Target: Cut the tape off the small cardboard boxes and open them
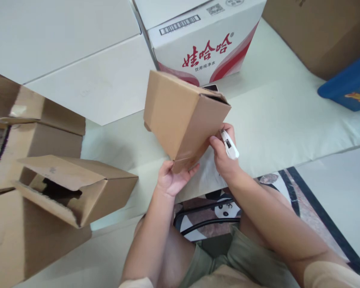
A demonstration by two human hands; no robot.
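Note:
A small brown cardboard box (pixel 175 114) is held up at a tilt in front of me. My left hand (pixel 175 180) supports its lower near corner, with the thumb on the edge and the fingers curled beneath. My right hand (pixel 226 156) is closed around a white utility knife (pixel 229 145), close against the box's right side. Whether the blade is out cannot be seen. The flaps at the box's upper right end stand slightly apart, showing a dark gap. Behind that end, a small dark object (pixel 211 87) shows only in part.
An open brown box (pixel 108 196) and more cardboard boxes (pixel 54 140) are piled at the left. White cartons (pixel 93 76), one a red-lettered carton (pixel 204 60), stand behind on the pale cloth (pixel 273 108). A blue container (pixel 348 84) sits at the right.

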